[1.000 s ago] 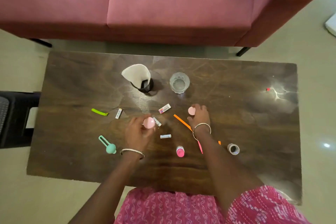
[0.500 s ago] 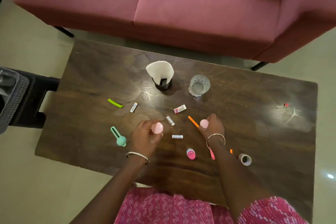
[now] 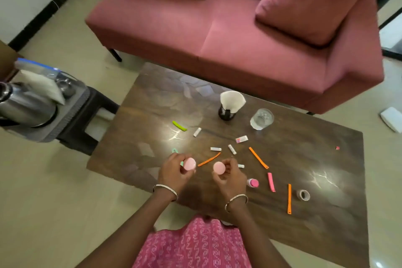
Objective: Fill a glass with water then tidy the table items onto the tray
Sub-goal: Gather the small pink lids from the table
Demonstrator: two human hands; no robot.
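My left hand (image 3: 175, 173) grips a round pink container (image 3: 189, 163) above the table's near left edge. My right hand (image 3: 228, 177) holds a second pink container (image 3: 219, 168) beside it, lifted off the wood. A glass of water (image 3: 261, 119) stands at the back of the dark wooden table (image 3: 152, 102), next to a black holder with white paper (image 3: 229, 104). Orange strips (image 3: 258, 157), a pink strip (image 3: 271, 181), a green strip (image 3: 179, 126), small white tubes (image 3: 215, 149), a pink-capped bottle (image 3: 253, 182) and a tape roll (image 3: 303, 194) lie scattered. A grey tray (image 3: 71, 111) sits on a stool at left.
On the grey tray stand a steel kettle (image 3: 24, 106), a white packet (image 3: 43, 87) and a small steel cup (image 3: 66, 86). A pink sofa (image 3: 217, 28) runs behind the table. A white object (image 3: 391, 118) lies on the floor at right.
My right hand has picked up the pink container and moved it left toward my left hand. The view has swung left, bringing the tray and kettle into sight.
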